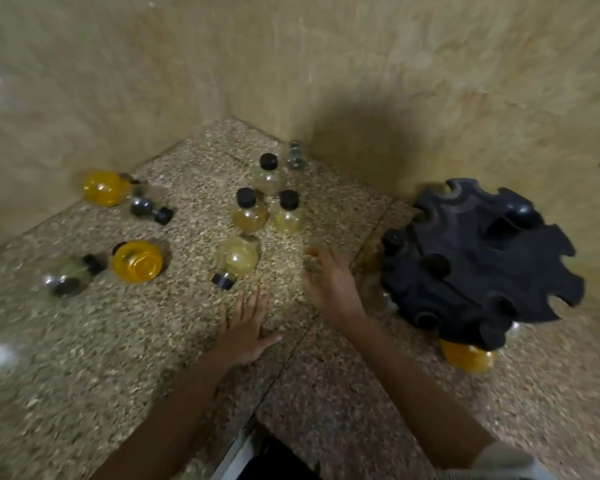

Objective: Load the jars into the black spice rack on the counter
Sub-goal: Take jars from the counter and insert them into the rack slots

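The black spice rack (482, 258) stands at the right of the counter, with several black-capped jars hanging in its slots and a yellow jar (468, 356) under its near edge. Three upright pale jars (250, 213) stand in the middle near the corner. One pale jar (238, 259) lies on its side just beyond my hands. Two yellow jars (137, 261) and two clear jars with dark contents (66, 277) lie at the left. My left hand (245, 329) rests flat on the counter with fingers spread. My right hand (328, 278) hovers empty, fingers relaxed, between the jars and the rack.
Beige stone walls (291, 64) meet in a corner behind the jars. A small clear glass piece (297, 155) stands in that corner. The speckled granite counter (118, 358) has a seam running toward me, and its front edge shows at the bottom middle.
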